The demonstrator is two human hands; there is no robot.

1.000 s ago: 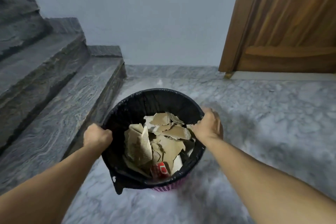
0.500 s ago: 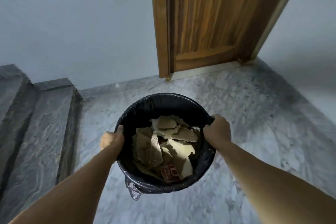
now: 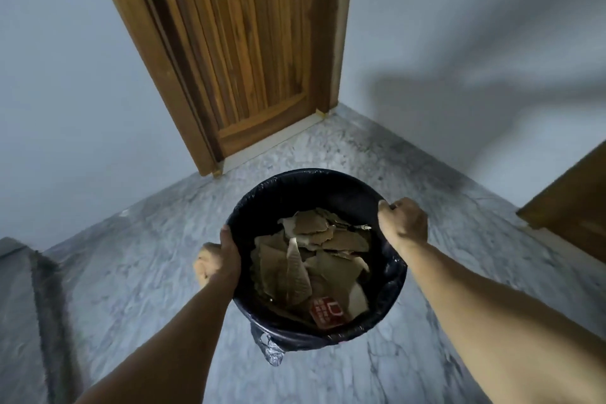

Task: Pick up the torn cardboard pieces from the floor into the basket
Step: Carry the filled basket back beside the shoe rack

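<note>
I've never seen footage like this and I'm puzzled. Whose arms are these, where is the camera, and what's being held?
There is no machine here. A person wears a camera on the head, so you look forward and down along their own bare arms. The left hand and the right hand each grip the rim of a round basket lined with a black plastic bag. Inside lie torn brown cardboard pieces and a red printed scrap. Around it are the grey marble floor and a brown wooden door.
</note>
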